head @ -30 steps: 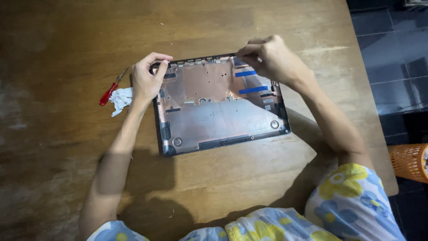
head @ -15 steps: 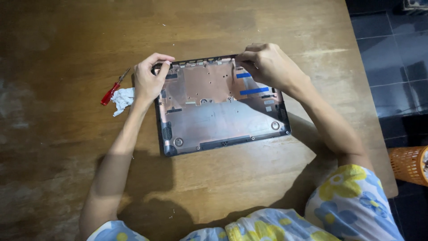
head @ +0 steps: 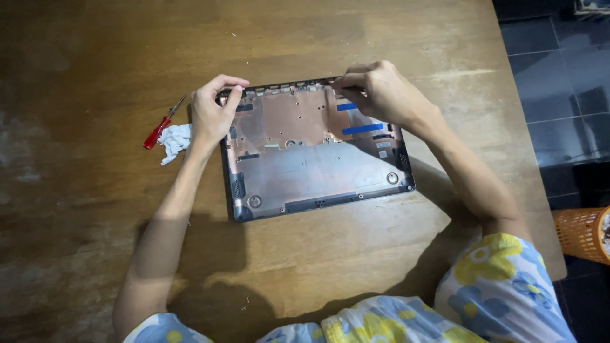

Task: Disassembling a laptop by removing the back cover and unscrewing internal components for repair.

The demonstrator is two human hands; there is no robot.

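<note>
Laptop base cover (head: pixel 314 159), inner side up, lies flat near the middle of the wooden bench (head: pixel 381 38). Left hand (head: pixel 213 114) pinches the cover's far left corner; right hand (head: pixel 381 92) grips its far edge toward the right. Just left of the cover lie a crumpled white cloth (head: pixel 173 141) and a red-handled screwdriver (head: pixel 160 127).

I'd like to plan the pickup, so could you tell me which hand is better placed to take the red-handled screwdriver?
Probably the left hand: it grips the grey laptop base panel's far-left corner, close to the red-handled screwdriver. The right hand is at the far edge, further away.
</note>
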